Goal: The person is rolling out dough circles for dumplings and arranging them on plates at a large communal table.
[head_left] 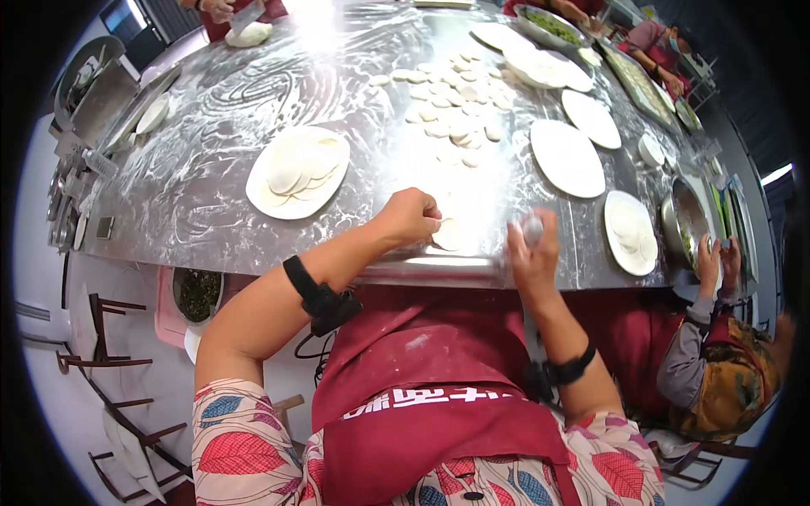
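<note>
My left hand point(411, 217) is closed in a pinch on the edge of a thin round dough wrapper point(448, 234), which lies on the floured steel table near its front edge. To the right, my right hand point(533, 253) is wrapped around a rolling pin point(532, 228); its pale rounded end points up at me, slightly blurred, and the rest is hidden by the fingers. The pin is apart from the wrapper. Beyond my hands lie many small flattened dough pieces point(456, 99). Left of them, a white plate point(263, 201) carries a stack of rolled wrappers point(291, 171).
White plates point(567, 158) line the right side, one holding wrappers point(629, 229). A co-worker's hands point(717, 260) are beside a metal bowl point(685, 215). Across the table, another person handles dough point(250, 34). A bowl of green filling point(548, 27) stands at the back.
</note>
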`<state>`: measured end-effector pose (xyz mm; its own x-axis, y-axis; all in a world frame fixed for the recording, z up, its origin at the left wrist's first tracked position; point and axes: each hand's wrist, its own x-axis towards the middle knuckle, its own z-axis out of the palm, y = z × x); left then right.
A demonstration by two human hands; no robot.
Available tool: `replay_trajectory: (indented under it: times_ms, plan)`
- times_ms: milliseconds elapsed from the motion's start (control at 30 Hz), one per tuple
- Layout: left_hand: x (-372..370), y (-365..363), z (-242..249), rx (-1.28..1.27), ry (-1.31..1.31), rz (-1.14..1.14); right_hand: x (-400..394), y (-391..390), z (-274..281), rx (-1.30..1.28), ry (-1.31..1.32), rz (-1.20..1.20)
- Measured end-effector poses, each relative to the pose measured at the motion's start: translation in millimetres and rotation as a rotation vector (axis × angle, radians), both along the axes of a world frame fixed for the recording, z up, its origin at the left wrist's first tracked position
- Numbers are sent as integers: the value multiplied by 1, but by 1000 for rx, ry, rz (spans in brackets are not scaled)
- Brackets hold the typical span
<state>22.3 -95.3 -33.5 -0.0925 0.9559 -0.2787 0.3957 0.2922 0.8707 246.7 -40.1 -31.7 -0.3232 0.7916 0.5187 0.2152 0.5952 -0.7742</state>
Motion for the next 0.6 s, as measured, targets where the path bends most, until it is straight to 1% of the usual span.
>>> replay_trajectory:
  times_ms: [33,67,100,133,167,200,267,300,333,400,467,500,533,600]
  plan:
    - [5,-3,12,-14,49,-32,-12,15,1,94,-41,-32]
    - [9,-1,14,17,202,-57,-24,30,4,195,-82,-65]
    - [12,5,18,60,354,-75,-39,34,18,171,-91,-73]
    - [12,10,21,105,505,-88,-53,46,14,103,-74,-68]
    - [10,16,22,84,450,-95,-51,47,11,73,-72,-53]
    - [10,16,23,121,449,-158,-51,46,15,48,-71,-35]
    - [9,14,21,197,433,-271,-27,28,14,204,-138,-97]
    - [8,12,15,220,485,-276,-8,11,8,82,-102,-59]
    - [7,6,14,247,483,-220,5,-1,4,-38,-62,-20]
    - [4,0,14,103,267,-168,9,-8,-2,-9,16,-22]
    - [7,-1,17,93,285,-197,-10,20,-5,148,-88,-77]
    - [8,4,21,102,297,-208,-28,32,4,106,-84,-76]
    - [10,11,23,113,351,-190,-44,46,3,146,-81,-87]
    - [13,21,21,129,453,-143,-58,56,8,30,-75,-32]
